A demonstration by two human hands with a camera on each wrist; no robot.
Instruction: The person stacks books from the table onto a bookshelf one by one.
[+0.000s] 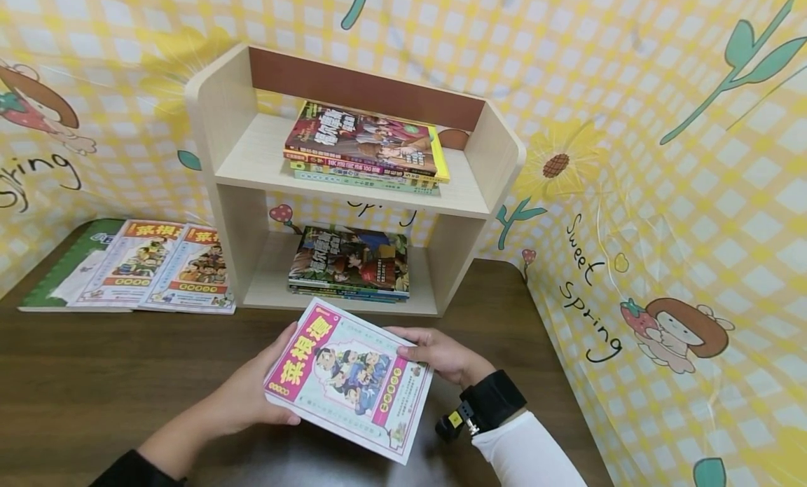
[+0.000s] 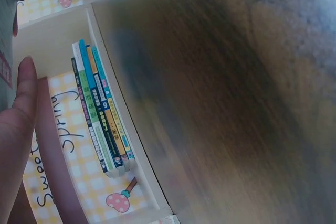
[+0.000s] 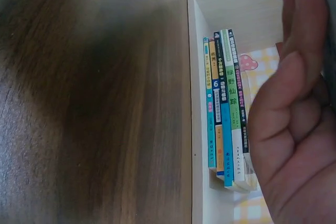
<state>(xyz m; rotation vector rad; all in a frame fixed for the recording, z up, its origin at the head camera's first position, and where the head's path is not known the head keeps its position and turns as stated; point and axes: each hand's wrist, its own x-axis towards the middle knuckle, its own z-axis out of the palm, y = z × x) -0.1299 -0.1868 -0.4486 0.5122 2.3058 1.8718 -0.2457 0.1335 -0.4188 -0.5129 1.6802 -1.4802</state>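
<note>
Head view: pink book (image 1: 350,377) lies between left hand (image 1: 252,392) and right hand (image 1: 439,354) grips.

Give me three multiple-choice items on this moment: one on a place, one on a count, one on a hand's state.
1. Where is the pink-bordered book?
A. on the top shelf
B. above the table, held in both hands
C. flat among the books left of the shelf

2. How many books lie on the table left of the shelf unit?
A. one
B. three
C. six

3. What is the left hand doing?
A. gripping the book's left edge
B. lying flat on the table
C. reaching into the lower shelf

Answers: 1 B, the right hand holds its far edge too; 2 B, three overlapping covers show; 3 A, its thumb lies over the cover.
</note>
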